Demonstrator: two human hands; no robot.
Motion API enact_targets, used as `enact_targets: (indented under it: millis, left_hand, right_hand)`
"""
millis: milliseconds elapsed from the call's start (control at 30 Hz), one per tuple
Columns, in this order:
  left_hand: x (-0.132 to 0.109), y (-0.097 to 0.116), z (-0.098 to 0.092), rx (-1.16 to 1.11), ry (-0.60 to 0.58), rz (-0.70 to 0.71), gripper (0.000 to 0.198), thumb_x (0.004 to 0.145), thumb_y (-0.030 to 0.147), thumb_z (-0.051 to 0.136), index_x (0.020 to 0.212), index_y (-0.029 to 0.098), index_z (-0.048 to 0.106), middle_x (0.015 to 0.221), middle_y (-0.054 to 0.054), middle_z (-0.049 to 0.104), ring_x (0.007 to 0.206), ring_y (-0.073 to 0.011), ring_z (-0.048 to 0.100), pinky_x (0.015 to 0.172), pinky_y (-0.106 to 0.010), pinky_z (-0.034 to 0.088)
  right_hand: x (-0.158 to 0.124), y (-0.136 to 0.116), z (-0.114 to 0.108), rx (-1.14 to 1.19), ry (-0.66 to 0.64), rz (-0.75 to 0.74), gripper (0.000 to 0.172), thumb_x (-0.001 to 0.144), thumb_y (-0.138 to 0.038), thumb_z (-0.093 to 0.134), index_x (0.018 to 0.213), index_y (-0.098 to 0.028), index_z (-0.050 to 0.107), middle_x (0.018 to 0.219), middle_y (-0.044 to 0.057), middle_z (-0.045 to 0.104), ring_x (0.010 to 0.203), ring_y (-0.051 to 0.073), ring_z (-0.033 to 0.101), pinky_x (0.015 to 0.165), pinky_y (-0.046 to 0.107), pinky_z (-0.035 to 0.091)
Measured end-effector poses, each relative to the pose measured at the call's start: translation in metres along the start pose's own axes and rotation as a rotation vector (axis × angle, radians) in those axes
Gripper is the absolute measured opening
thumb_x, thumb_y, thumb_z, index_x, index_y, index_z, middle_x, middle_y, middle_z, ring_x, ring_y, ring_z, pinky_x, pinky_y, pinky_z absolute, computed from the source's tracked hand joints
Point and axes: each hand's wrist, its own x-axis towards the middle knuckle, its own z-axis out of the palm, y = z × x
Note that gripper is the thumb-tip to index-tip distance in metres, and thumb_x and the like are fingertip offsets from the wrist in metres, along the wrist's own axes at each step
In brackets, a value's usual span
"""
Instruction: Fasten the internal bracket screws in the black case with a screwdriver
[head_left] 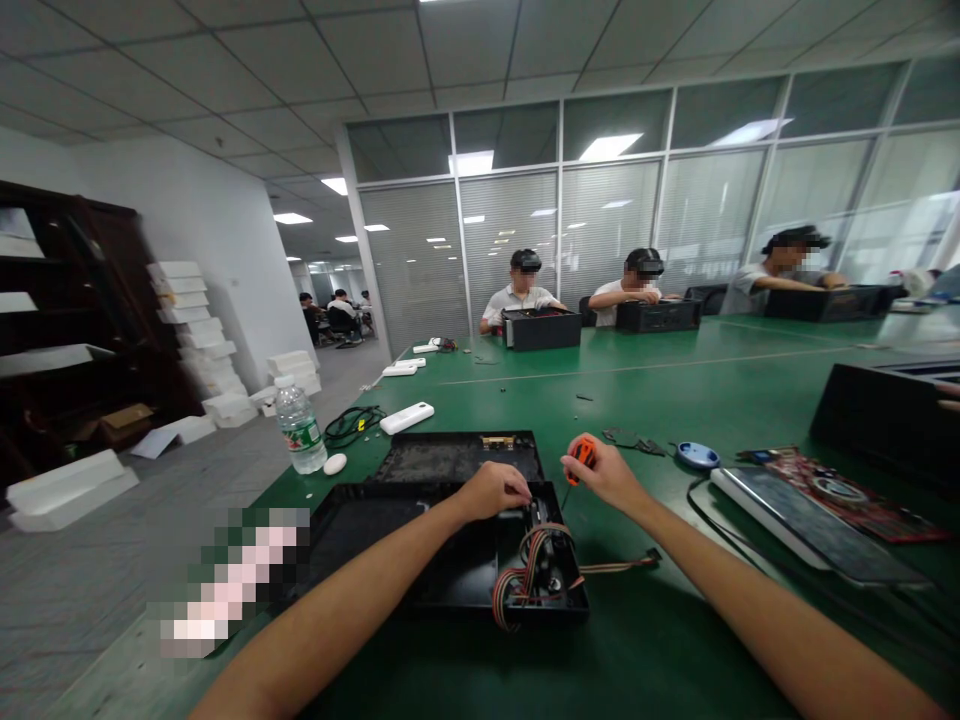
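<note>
An open black case [442,560] lies on the table in front of me, its detached-looking black panel [435,462] just behind it. My left hand [496,490] reaches over the case with fingers pinched together at its upper right part; what they hold, if anything, is hidden. In my right hand [600,470] is an orange-handled screwdriver [581,458], its thin shaft pointing down beside the case's right edge. Bundled multicoloured wires [536,560] fill the case's right side, and a ribbon with a dark connector [651,560] trails out onto the table.
A water bottle [300,428], white plastic piece [407,417] and black cable [352,425] stand left. On the right lie a blue round dish [697,456], a phone-like slab [817,525], a red circuit board [862,495] and a black case [877,420]. Several people work across the green table [660,390].
</note>
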Motion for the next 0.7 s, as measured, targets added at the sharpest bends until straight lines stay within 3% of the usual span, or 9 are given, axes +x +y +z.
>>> enact_targets:
  millis: [200, 533, 700]
  left_hand:
    - [-0.0033, 0.0002, -0.0014, 0.037, 0.007, -0.108, 0.017, 0.073, 0.025, 0.067, 0.084, 0.013, 0.070, 0.078, -0.004, 0.069, 0.067, -0.0118, 0.063, 0.067, -0.017, 0.047]
    - [-0.0025, 0.0082, 0.0003, 0.106, -0.065, -0.015, 0.022, 0.081, 0.019, 0.057, 0.100, 0.016, 0.067, 0.096, -0.005, 0.068, 0.088, -0.0137, 0.064, 0.081, -0.018, 0.045]
    - [-0.0039, 0.0069, 0.0026, 0.030, -0.052, -0.073, 0.022, 0.079, 0.017, 0.057, 0.098, 0.016, 0.068, 0.095, -0.004, 0.069, 0.088, -0.0138, 0.064, 0.083, -0.019, 0.045]
  right_hand:
    - [0.0004, 0.0000, 0.0004, 0.005, 0.007, 0.011, 0.024, 0.078, -0.043, 0.053, 0.079, -0.019, 0.053, 0.064, 0.000, 0.062, 0.056, 0.014, 0.055, 0.057, 0.025, 0.043]
    - [-0.0010, -0.0037, -0.0011, -0.004, 0.005, 0.006, 0.024, 0.079, -0.043, 0.053, 0.077, -0.019, 0.053, 0.062, 0.000, 0.062, 0.053, 0.014, 0.055, 0.055, 0.024, 0.042]
    - [-0.0010, -0.0047, -0.0003, 0.037, 0.007, 0.008, 0.024, 0.079, -0.043, 0.053, 0.075, -0.019, 0.052, 0.062, 0.000, 0.062, 0.054, 0.014, 0.056, 0.056, 0.025, 0.044]
